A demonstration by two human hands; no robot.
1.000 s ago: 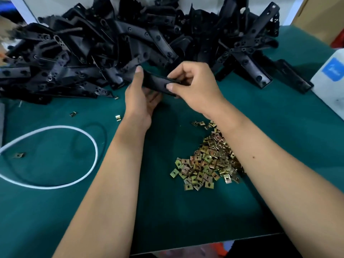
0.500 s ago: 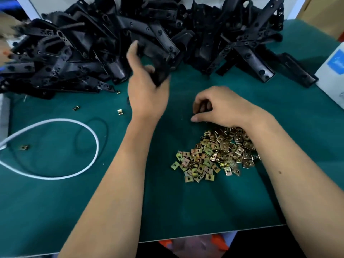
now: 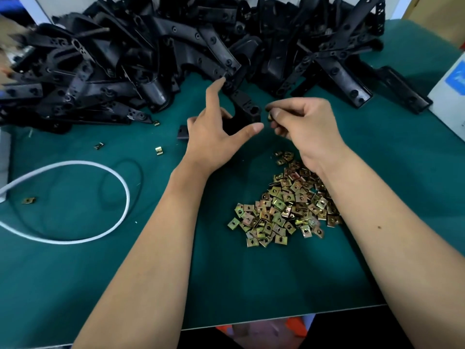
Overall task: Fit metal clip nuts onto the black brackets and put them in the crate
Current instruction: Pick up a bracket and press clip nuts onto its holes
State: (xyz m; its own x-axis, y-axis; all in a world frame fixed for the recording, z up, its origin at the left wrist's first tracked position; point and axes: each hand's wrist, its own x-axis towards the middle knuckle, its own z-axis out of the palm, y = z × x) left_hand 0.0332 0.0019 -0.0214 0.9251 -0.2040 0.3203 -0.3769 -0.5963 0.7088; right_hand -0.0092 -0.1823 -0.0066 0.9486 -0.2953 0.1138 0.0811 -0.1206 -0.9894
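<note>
My left hand [image 3: 216, 137] holds a black bracket [image 3: 245, 109] above the green table, thumb stretched toward its right end and index finger raised. Just right of the bracket's end, my right hand [image 3: 304, 127] pinches one metal clip nut [image 3: 269, 116] between thumb and fingers. A heap of brass-coloured clip nuts [image 3: 284, 207] lies on the mat under my right wrist. A big pile of black brackets [image 3: 176, 54] fills the back of the table. No crate is in view.
A white cable loop [image 3: 100, 172] lies at the left on the green mat [image 3: 75, 285]. Loose clip nuts [image 3: 158, 150] are scattered near it. A white box [image 3: 450, 91] stands at the right edge. The table's front edge runs along the bottom.
My right hand rose from the nut heap with a clip nut and came up beside the bracket. My left hand lowered the bracket from the pile toward me.
</note>
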